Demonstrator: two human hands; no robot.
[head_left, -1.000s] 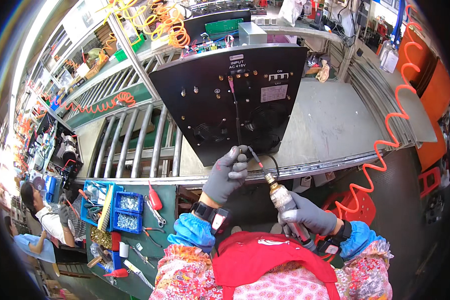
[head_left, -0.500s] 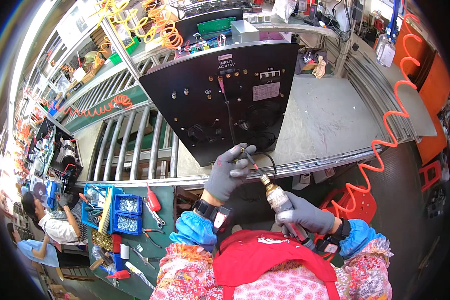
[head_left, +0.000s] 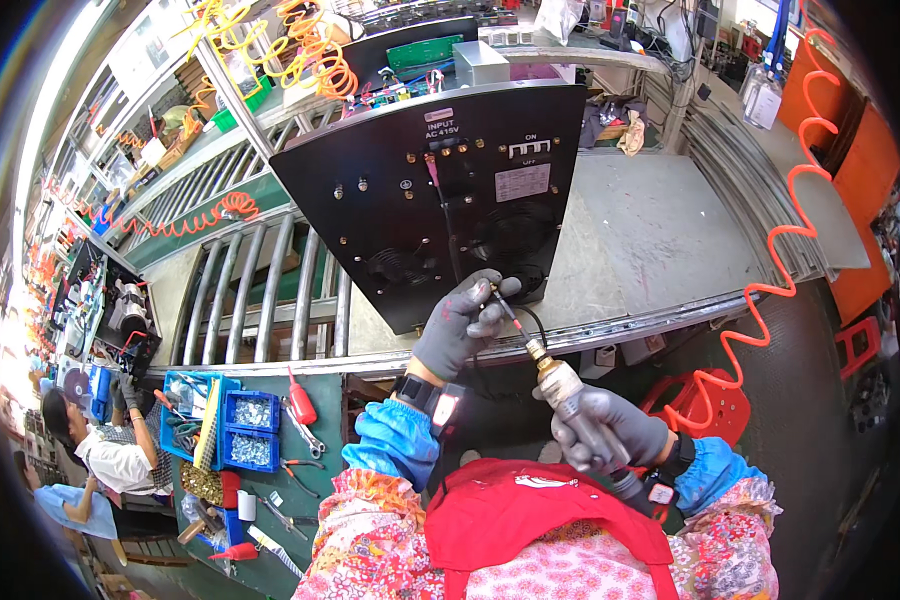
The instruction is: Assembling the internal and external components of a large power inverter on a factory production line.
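My right hand (head_left: 615, 425), in a grey glove, is wrapped round the body of a pneumatic screwdriver (head_left: 560, 385). The bit points up and left, toward my left hand (head_left: 454, 325). That gloved hand is closed in a pinch at the bit's tip; a small brass-coloured piece shows by the fingertips, too small to name. Just beyond stands a black equipment panel (head_left: 370, 190) with studs, fan openings and a white label. A black cable (head_left: 448, 215) with a pink end hangs down it from an upper terminal, and its lower part passes behind my left hand.
Left of the panel runs a roller conveyor (head_left: 278, 290). A green bench (head_left: 315, 400) at lower left bears blue screw bins (head_left: 253, 425), pliers and a red bottle (head_left: 301, 402). An orange coiled hose (head_left: 770, 250) hangs at right above a red stool (head_left: 715, 405). Another person works at far left.
The panel sits slightly farther left in the picture. My right hand has shifted its hold on the screwdriver, and the left hand still pinches at the bit's tip.
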